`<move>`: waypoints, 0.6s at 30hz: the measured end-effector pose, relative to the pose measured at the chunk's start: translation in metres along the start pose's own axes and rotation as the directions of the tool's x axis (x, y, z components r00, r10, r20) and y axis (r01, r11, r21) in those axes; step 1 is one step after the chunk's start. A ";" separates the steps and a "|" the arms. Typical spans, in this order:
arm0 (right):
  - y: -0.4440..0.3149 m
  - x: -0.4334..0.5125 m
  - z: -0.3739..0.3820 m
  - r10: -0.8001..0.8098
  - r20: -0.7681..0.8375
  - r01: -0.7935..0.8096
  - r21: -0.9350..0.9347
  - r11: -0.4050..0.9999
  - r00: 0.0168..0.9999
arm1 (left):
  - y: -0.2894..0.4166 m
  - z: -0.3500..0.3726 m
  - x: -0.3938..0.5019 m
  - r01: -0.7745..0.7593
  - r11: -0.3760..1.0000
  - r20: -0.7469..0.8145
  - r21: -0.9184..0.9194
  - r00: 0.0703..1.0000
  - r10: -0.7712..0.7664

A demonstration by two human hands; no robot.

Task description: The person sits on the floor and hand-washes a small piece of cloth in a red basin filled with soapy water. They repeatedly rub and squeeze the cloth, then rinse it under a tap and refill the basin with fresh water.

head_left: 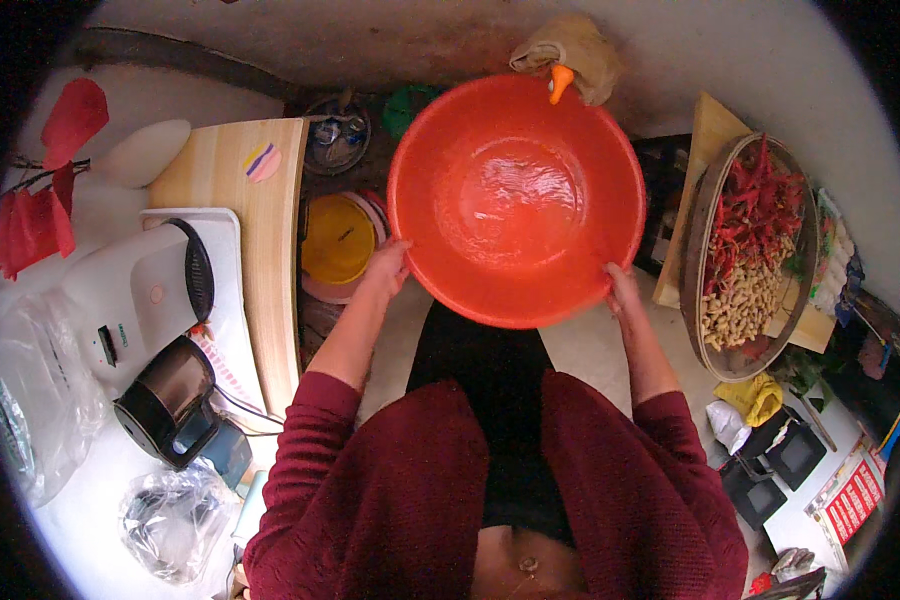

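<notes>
A large orange-red plastic basin (450,187) is held out in front of me, over the floor. My left hand (390,266) grips its near left rim, with the fingers partly hidden beneath. On the near right rim, my right hand (621,286) has hold of it in the same way, thumb on the edge. The inside bottom is shiny and looks wet; whether a little water lies there I cannot tell. Beyond the far rim are a bright orange object (560,82) and a beige cloth or bag (585,52) by the wall.
Left, a wooden-edged table (270,202) carries a white appliance (150,270), a dark jug (169,397) and plastic bags. Below its edge sits a yellow lidded tub (337,238). Right, a round sieve tray (691,277) holds red chillies (757,195) and peanuts (742,304).
</notes>
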State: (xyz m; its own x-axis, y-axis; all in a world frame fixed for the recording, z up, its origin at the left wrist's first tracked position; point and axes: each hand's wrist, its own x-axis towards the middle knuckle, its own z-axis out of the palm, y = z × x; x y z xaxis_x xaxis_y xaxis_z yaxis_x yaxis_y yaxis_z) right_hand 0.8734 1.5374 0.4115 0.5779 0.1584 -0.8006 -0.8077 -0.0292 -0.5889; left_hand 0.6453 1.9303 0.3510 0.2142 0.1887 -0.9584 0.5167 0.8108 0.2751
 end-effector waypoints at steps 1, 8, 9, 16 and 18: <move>0.003 -0.007 -0.009 0.024 -0.017 -0.024 -0.019 1.000 1.000 | -0.005 -0.003 -0.007 0.021 1.000 -0.006 0.021 1.000 -0.020; 0.032 -0.019 0.002 0.171 0.038 -0.169 -0.050 0.984 0.985 | 0.029 -0.047 -0.087 -0.104 0.994 0.127 0.024 0.987 0.100; 0.033 -0.015 0.008 0.171 0.112 -0.170 -0.015 0.985 0.979 | 0.041 -0.049 -0.098 -0.134 0.991 0.144 0.025 0.981 0.129; 0.030 0.018 0.036 0.174 0.105 -0.185 0.105 0.977 0.979 | 0.134 0.021 -0.176 -0.397 0.911 0.335 -0.111 0.848 0.411; 0.030 0.021 0.041 0.270 0.067 -0.276 0.125 0.953 0.961 | 0.161 0.055 -0.194 -0.420 0.907 0.320 -0.045 0.853 0.411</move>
State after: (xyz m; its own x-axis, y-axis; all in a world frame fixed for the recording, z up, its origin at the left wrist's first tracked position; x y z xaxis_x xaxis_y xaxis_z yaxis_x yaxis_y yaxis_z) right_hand 0.8568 1.5800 0.3818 0.3297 0.2100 -0.9204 -0.9439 0.0518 -0.3263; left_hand 0.7322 1.9937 0.5849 0.6608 0.3168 -0.6805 0.3413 0.6806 0.6483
